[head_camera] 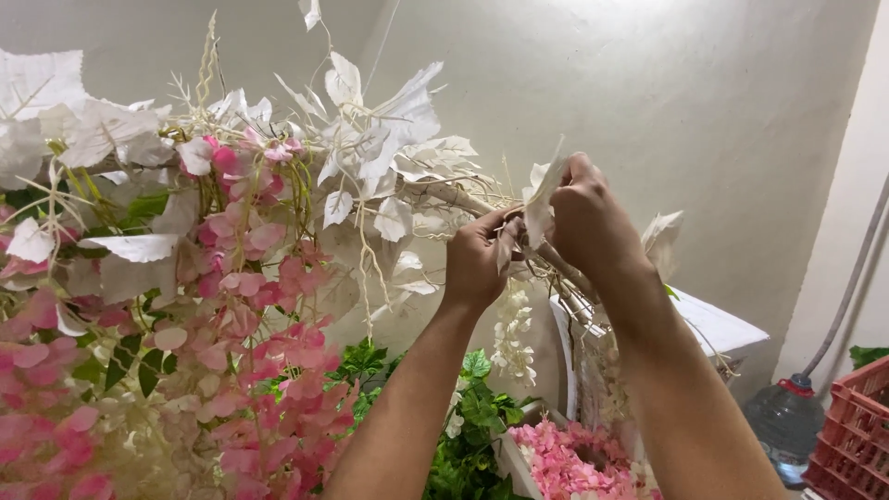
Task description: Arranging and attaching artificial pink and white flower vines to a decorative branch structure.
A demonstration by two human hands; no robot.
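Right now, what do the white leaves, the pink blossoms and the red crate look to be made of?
White leaves: probably fabric or paper, matte, with flat stiff edges. Pink blossoms: likely artificial cloth petals, matte and evenly coloured. Red crate: moulded plastic, judging by its lattice wall. Both hands, left and right, grip a white leaf stem.

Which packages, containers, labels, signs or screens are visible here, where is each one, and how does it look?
No labels, signs or screens show.
Water bottle: on the floor at lower right, large, clear, red cap.
Crate: far right edge, red plastic lattice, partly cut off.
White box: behind the right hand, angular, plain.
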